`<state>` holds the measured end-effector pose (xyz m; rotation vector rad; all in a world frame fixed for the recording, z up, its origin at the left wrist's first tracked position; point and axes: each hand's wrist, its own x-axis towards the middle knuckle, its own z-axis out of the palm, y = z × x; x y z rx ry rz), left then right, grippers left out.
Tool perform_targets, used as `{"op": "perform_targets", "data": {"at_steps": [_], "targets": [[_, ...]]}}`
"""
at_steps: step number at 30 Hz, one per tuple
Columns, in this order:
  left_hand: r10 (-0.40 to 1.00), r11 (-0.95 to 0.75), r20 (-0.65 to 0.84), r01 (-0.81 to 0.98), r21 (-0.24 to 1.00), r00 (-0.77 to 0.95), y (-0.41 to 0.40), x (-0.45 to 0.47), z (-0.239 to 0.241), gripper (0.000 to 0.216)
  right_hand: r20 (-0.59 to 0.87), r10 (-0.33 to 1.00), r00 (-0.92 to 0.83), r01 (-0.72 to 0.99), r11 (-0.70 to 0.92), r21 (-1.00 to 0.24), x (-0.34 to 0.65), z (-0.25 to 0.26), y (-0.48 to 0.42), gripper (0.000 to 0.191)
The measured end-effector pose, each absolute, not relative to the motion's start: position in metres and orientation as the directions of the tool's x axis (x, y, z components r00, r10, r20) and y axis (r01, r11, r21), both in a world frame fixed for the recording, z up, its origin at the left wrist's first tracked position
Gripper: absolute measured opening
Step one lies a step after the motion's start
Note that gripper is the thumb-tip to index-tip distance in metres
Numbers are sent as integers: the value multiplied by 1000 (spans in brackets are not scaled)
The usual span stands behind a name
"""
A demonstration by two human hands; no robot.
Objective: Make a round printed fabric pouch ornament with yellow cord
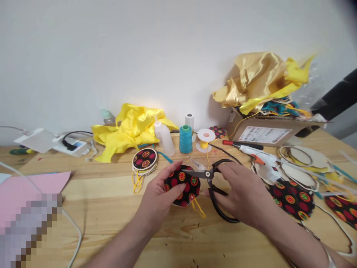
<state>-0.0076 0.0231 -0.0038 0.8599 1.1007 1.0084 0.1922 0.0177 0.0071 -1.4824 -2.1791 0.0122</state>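
My left hand (164,190) grips a round piece of black patterned fabric (186,186), dotted with red and orange flower motifs, with a yellow cord loop (198,208) at its lower edge. In my right hand (240,190) are black-handled scissors (213,173), fingers through the handle loops. The blades point left and lie across the upper edge of the fabric; whether they are touching it I cannot tell. Left of my hands rests a finished-looking round hoop (145,159) covered in the same fabric, with yellow cord hanging from it.
Behind my hands stand a teal thread cone (185,139), a yellow cord spool (205,140) and white squeeze bottles (167,139). Yellow satin (131,126) lies back left. At right are a glue gun (262,158), fabric pieces (292,199) and a cardboard box (259,130) with cloth.
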Motion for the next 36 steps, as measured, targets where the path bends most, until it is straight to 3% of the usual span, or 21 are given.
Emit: {"op": "perform_targets", "data": {"at_steps": [6,18,24,36], "targets": [[949,315,-302,-215,924,90,23,-7,-4,63,396,878,-270,922,354,-157,189,5,15,27],[937,350,-335,-218,911,103,23,-6,-1,65,365,889,-277,929,345,-137,189,1,14,36],[943,333,-321,-211,919,90,23,-7,-1,64,344,894,-288,934,342,-107,191,2,15,22],[936,353,-342,-259,899,87,23,-6,3,68,381,870,-313,927,367,-78,192,0,17,19]]}}
